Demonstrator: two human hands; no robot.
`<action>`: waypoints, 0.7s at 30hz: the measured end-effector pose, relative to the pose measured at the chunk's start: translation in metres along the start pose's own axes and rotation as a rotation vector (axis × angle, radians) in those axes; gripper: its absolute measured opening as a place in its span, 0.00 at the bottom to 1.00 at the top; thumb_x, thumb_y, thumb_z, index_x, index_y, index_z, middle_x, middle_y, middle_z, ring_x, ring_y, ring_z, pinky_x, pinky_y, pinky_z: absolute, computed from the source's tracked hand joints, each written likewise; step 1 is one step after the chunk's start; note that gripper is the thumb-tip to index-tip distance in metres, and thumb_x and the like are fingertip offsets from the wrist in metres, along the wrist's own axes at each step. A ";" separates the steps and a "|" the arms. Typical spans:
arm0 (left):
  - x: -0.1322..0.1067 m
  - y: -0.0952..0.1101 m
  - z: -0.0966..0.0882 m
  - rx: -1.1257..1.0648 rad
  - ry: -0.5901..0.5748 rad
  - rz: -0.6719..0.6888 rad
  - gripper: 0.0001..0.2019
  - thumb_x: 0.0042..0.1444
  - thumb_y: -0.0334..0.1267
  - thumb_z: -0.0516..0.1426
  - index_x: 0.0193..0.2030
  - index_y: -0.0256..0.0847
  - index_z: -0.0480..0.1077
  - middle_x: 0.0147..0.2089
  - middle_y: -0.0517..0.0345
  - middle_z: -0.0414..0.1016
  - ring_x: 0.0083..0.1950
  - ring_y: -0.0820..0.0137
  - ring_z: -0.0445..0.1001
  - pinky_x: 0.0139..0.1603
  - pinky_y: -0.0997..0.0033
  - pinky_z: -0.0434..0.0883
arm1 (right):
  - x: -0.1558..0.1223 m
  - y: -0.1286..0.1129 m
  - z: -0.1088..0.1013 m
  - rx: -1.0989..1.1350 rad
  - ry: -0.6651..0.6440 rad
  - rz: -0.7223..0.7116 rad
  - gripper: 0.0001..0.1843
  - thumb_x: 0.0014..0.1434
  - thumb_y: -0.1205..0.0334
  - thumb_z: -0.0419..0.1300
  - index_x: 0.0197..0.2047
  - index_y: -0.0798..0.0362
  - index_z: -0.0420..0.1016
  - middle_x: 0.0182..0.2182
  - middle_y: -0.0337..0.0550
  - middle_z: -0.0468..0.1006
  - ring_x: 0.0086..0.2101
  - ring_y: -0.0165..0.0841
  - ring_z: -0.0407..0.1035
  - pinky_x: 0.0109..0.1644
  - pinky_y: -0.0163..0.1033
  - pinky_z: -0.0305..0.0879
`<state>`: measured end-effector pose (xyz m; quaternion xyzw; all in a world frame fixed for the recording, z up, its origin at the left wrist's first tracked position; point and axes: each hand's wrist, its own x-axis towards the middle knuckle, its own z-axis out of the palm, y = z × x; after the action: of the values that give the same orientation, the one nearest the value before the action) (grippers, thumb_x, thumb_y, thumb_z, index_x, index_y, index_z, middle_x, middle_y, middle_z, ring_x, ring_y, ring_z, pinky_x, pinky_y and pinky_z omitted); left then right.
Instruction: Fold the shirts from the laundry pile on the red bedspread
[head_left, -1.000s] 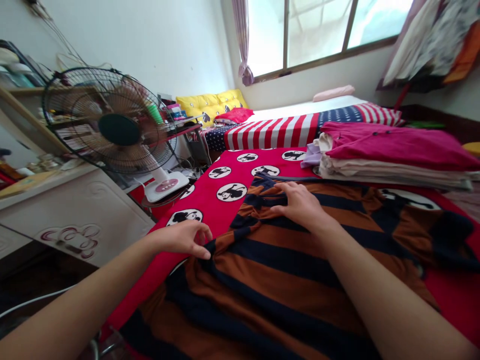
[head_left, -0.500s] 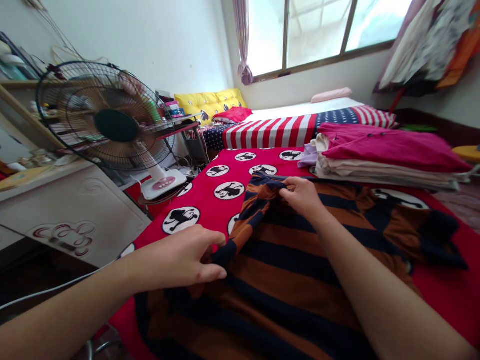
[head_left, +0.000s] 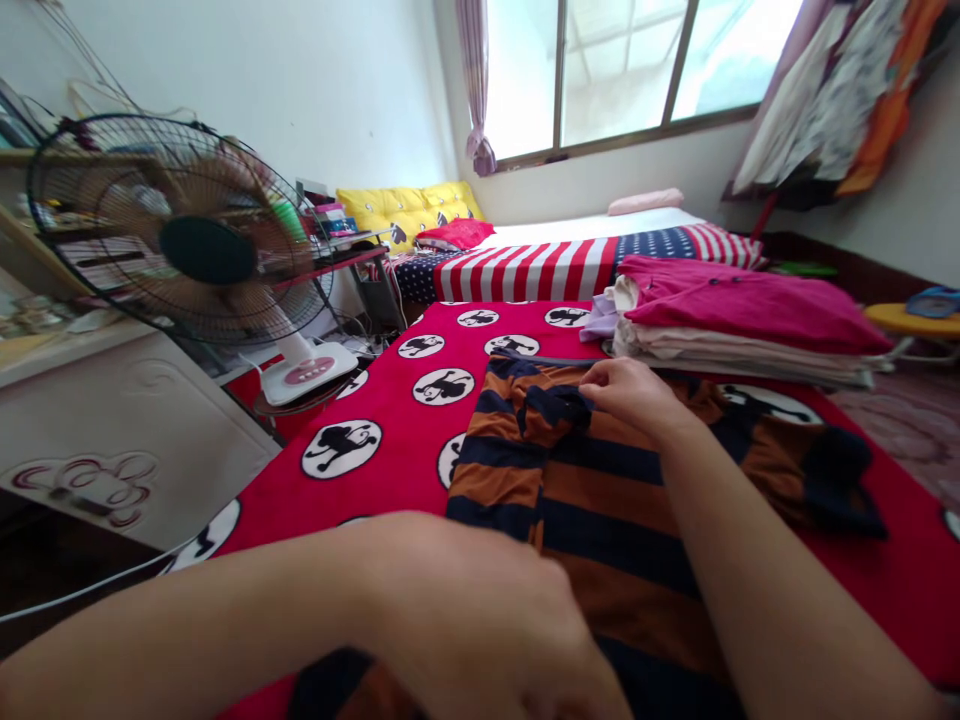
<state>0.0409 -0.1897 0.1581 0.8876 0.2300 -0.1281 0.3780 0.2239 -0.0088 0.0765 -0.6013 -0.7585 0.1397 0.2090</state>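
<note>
R hand (head_left: 630,395) fingers clamped on blue/brown striped top (head_left: 600,490), which lies on red patterned cloth (head_left: 405,450) nr clothes stack (head_left: 742,300). L hand (head_left: 480,610) at its near end; fingers mostly hidden, can't tell if apart.

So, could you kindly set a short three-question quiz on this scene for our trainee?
1. Which hand visibly pinches the bunched navy cloth of the striped garment?
2. What colour is the top piece of the folded stack? A) yellow B) pink C) black
3. True or false: the folded stack lies nearer the person than the striped garment does.

Key:
1. The right hand; the fingertips of the left hand cannot be seen.
2. B
3. False; it lies beyond the striped garment.
</note>
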 end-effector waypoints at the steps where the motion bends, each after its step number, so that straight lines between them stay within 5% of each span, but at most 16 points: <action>1: 0.008 -0.012 -0.010 -0.022 0.115 0.007 0.08 0.56 0.39 0.56 0.41 0.48 0.76 0.31 0.61 0.78 0.29 0.70 0.75 0.29 0.74 0.68 | -0.001 -0.003 0.002 -0.019 -0.019 0.023 0.09 0.49 0.56 0.60 0.29 0.49 0.80 0.30 0.44 0.80 0.31 0.37 0.72 0.29 0.35 0.59; 2: 0.016 -0.028 -0.020 -0.018 0.286 -0.018 0.09 0.58 0.41 0.55 0.39 0.46 0.76 0.31 0.61 0.78 0.31 0.70 0.75 0.33 0.74 0.68 | -0.001 -0.006 0.003 -0.036 -0.040 0.044 0.11 0.50 0.53 0.60 0.29 0.49 0.80 0.30 0.45 0.80 0.31 0.37 0.72 0.29 0.36 0.59; 5: 0.042 -0.098 -0.042 0.139 1.084 -0.324 0.11 0.60 0.39 0.51 0.38 0.41 0.75 0.33 0.56 0.77 0.36 0.67 0.75 0.40 0.70 0.69 | -0.001 -0.009 0.007 -0.078 -0.046 0.101 0.11 0.51 0.51 0.59 0.30 0.46 0.79 0.32 0.44 0.80 0.32 0.38 0.72 0.30 0.37 0.58; 7: 0.057 -0.147 -0.045 0.159 1.302 -0.453 0.12 0.59 0.32 0.50 0.41 0.39 0.74 0.40 0.52 0.77 0.43 0.66 0.75 0.48 0.69 0.69 | 0.000 -0.009 0.011 -0.093 -0.031 0.123 0.10 0.51 0.52 0.59 0.31 0.45 0.79 0.34 0.43 0.80 0.35 0.38 0.72 0.31 0.37 0.59; 9: 0.069 -0.184 -0.038 0.150 1.261 -0.487 0.13 0.56 0.28 0.51 0.43 0.37 0.75 0.45 0.48 0.76 0.48 0.64 0.74 0.53 0.67 0.68 | 0.000 -0.007 0.015 -0.101 -0.031 0.121 0.11 0.49 0.51 0.61 0.35 0.45 0.79 0.37 0.42 0.80 0.37 0.39 0.72 0.34 0.38 0.61; 12: 0.079 -0.208 -0.020 0.187 1.191 -0.439 0.17 0.57 0.32 0.52 0.52 0.38 0.72 0.55 0.47 0.71 0.56 0.64 0.69 0.59 0.67 0.65 | 0.001 -0.004 0.023 -0.118 -0.068 0.103 0.17 0.46 0.52 0.64 0.41 0.46 0.78 0.40 0.44 0.79 0.40 0.41 0.72 0.37 0.40 0.62; 15: 0.081 -0.207 -0.007 0.261 1.120 -0.471 0.26 0.55 0.37 0.53 0.62 0.39 0.63 0.64 0.46 0.62 0.64 0.61 0.61 0.66 0.62 0.58 | 0.003 -0.003 0.027 -0.105 -0.046 0.109 0.11 0.48 0.60 0.60 0.36 0.47 0.79 0.37 0.45 0.79 0.39 0.41 0.72 0.37 0.40 0.62; 19: 0.081 -0.200 -0.004 0.318 1.002 -0.566 0.39 0.52 0.41 0.57 0.70 0.40 0.48 0.72 0.46 0.46 0.71 0.58 0.48 0.69 0.56 0.48 | 0.003 0.002 0.026 -0.025 0.298 0.082 0.15 0.52 0.68 0.52 0.38 0.48 0.77 0.38 0.43 0.77 0.38 0.37 0.72 0.40 0.38 0.63; 21: 0.082 -0.200 -0.005 0.333 0.973 -0.609 0.40 0.54 0.51 0.55 0.70 0.40 0.47 0.72 0.46 0.44 0.72 0.57 0.44 0.70 0.55 0.45 | 0.001 0.006 0.026 -0.070 0.350 0.143 0.17 0.51 0.71 0.51 0.39 0.48 0.76 0.42 0.44 0.76 0.39 0.37 0.71 0.41 0.39 0.63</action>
<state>0.0105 -0.0389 0.0058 0.7857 0.5978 0.1561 0.0311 0.2167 -0.0054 0.0511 -0.6758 -0.6700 0.0210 0.3065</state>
